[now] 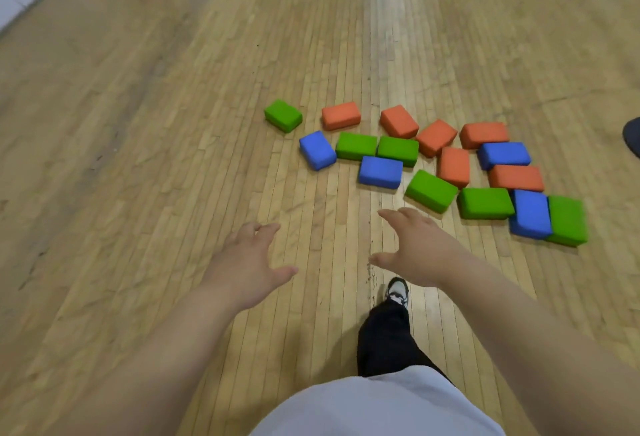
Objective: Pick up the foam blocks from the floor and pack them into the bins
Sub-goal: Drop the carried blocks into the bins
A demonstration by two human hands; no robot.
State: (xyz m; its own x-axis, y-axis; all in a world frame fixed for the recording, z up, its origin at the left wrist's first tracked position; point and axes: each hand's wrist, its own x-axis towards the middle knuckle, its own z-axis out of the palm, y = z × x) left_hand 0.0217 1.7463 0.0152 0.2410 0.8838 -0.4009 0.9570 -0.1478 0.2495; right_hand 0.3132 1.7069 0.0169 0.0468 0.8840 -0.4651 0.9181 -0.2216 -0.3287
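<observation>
Both hands, left hand point(247, 262) and right hand point(414, 248), spread empty (fingers apart) over bare floor point(138, 158) before foam blocks point(429, 190).

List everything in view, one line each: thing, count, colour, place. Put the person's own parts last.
Orange foam blocks: 6, orange, far and right part of the cluster on the floor.
Green foam blocks: 6, green, one apart at the far left, the rest through the cluster.
Blue foam blocks: 4, blue, mixed among the others.
Wooden floor: 1, tan planks, white line markings at the top.
Dark object: 1, black, cut off at the right edge; cannot tell what.
Bins: none in view.
Left hand: 1, open, empty, above the floor.
Right hand: 1, open, empty, nearest the green block.
Foot: 1, white-and-black shoe, dark trouser leg.
</observation>
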